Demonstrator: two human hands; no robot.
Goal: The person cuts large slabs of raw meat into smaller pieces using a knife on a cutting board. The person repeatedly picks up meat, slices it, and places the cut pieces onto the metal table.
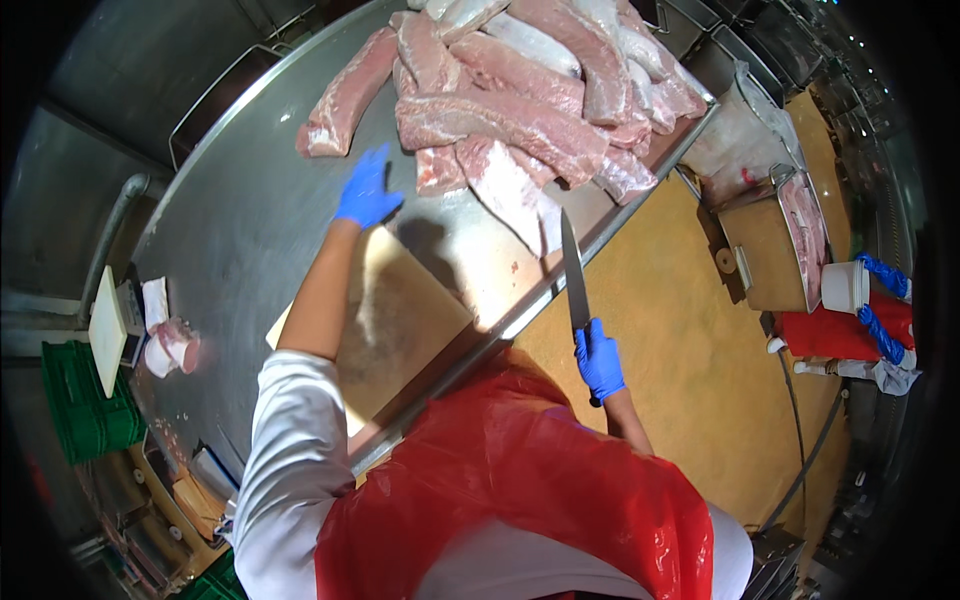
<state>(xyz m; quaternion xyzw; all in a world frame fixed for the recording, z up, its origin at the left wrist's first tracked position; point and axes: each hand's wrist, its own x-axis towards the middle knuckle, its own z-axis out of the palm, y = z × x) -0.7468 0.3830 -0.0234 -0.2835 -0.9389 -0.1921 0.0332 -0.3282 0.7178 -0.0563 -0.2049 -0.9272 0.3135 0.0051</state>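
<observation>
Long knife (574, 283) in right hand (600, 362), any lettering illegible

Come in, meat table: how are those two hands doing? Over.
Left hand open, near the meat pile. Right hand gripping knife. Left forearm hides part of cutting board.

Knife (574, 275): one. Wearer's gloved hands (599, 362): two. Meat slabs (500, 120), piled: over ten, exact tally hidden. Worktop (240, 200): one. Large cutting board (410, 300): one. Co-worker's gloved hands (880, 332): two.
</observation>
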